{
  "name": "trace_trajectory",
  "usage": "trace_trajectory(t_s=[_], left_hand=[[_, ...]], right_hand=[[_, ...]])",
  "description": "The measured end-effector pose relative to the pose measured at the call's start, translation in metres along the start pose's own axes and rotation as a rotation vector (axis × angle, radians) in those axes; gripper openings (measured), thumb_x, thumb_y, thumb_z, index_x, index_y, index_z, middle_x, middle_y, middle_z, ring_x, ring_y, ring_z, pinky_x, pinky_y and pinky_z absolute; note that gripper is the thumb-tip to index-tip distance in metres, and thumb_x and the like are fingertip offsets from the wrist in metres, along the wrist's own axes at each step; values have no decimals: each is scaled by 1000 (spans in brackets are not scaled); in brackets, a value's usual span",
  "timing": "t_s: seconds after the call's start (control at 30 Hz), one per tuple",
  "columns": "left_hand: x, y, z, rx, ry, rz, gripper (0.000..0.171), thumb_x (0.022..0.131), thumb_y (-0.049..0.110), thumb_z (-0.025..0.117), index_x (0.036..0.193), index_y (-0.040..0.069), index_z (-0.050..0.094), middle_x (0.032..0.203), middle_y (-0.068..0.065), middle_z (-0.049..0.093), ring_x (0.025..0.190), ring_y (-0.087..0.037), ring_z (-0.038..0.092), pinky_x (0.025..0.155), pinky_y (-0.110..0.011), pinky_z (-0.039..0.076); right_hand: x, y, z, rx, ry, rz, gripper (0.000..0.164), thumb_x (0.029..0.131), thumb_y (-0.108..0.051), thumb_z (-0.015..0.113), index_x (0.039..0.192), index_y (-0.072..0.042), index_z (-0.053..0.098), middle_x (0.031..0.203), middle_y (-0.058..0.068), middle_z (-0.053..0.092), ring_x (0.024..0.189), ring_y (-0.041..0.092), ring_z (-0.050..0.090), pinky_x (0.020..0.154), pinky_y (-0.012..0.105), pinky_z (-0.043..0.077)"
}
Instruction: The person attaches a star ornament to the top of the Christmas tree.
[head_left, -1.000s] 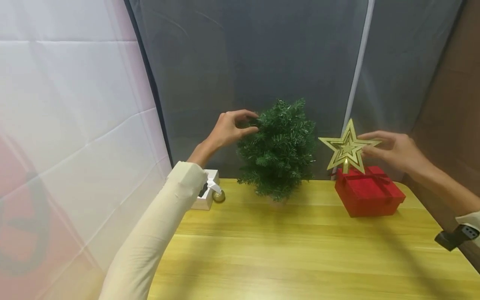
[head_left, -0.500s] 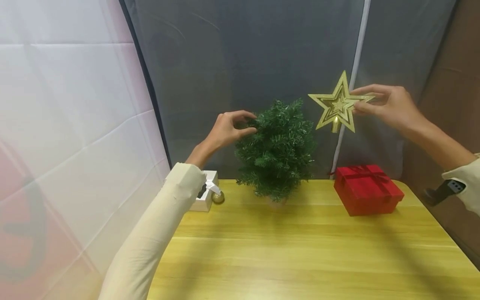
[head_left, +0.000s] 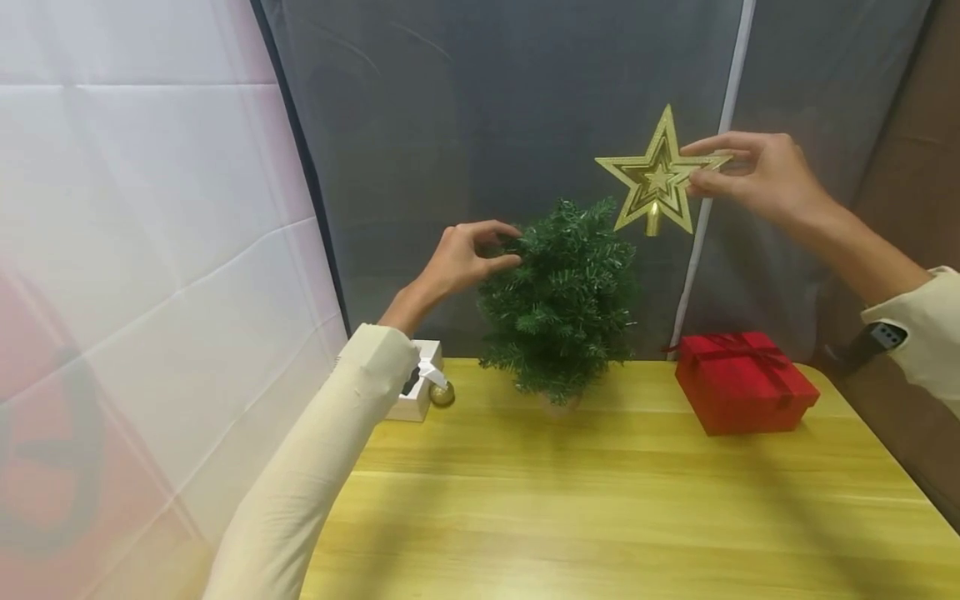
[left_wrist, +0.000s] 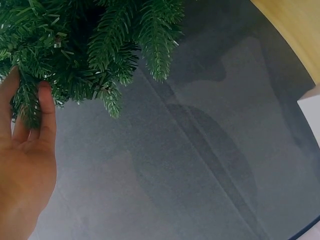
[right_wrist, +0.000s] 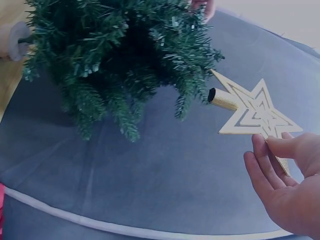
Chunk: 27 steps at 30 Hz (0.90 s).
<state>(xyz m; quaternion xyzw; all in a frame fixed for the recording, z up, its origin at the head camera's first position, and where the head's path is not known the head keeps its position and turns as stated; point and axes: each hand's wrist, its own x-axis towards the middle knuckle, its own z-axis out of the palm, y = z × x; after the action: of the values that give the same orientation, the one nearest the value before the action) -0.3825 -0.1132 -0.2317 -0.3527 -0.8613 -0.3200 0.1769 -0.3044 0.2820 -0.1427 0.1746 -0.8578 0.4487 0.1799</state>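
Observation:
A small green artificial Christmas tree (head_left: pixel 562 308) stands upright at the back of the table. My left hand (head_left: pixel 465 257) holds its upper left side; in the left wrist view a branch tip (left_wrist: pixel 27 102) lies between the thumb and fingers. A gold star tree topper (head_left: pixel 658 177) is raised to the upper right of the tree, its hollow stem pointing down. My right hand (head_left: pixel 776 177) pinches one side point of the star between thumb and fingers. In the right wrist view the stem's open end (right_wrist: pixel 212 95) shows close beside the branches.
A red gift box (head_left: pixel 742 383) with a ribbon sits at the table's back right. On the left are a white box (head_left: pixel 408 408), partly behind the left sleeve, and a gold ball ornament (head_left: pixel 442 393). Grey cloth (head_left: pixel 487 108) hangs behind the wooden table (head_left: pixel 585 500).
My right hand has lifted the star from in front of the red box and moved it slightly left, above the tree's height. The left hand has stayed at the tree.

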Motion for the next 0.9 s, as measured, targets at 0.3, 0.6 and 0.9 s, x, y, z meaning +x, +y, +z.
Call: trace_trajectory(t_s=[0.3, 0.6, 0.9], left_hand=[[-3, -1, -1, -13, -3, -19, 36, 94, 33, 80, 129, 25, 74, 131, -2, 71, 118, -26, 67, 98, -47, 55], [-4, 0, -1, -8, -9, -12, 37, 94, 31, 80, 129, 23, 74, 132, -2, 70, 118, -23, 67, 98, -46, 55], [-4, 0, -1, -14, -7, -11, 37, 94, 31, 81, 129, 23, 74, 133, -1, 70, 118, -20, 66, 100, -47, 54]], right_hand=[[21, -21, 9, 42, -5, -10, 41, 97, -23, 76, 138, -21, 70, 89, -13, 79, 81, -3, 73, 88, 8, 48], [42, -38, 32, 133, -13, -37, 37, 99, -14, 73, 135, -18, 71, 88, -11, 78, 81, 0, 75, 89, 13, 53], [57, -49, 59, 110, 3, -35, 37, 100, -14, 71, 137, -18, 70, 136, 11, 67, 86, 0, 74, 114, 38, 44]])
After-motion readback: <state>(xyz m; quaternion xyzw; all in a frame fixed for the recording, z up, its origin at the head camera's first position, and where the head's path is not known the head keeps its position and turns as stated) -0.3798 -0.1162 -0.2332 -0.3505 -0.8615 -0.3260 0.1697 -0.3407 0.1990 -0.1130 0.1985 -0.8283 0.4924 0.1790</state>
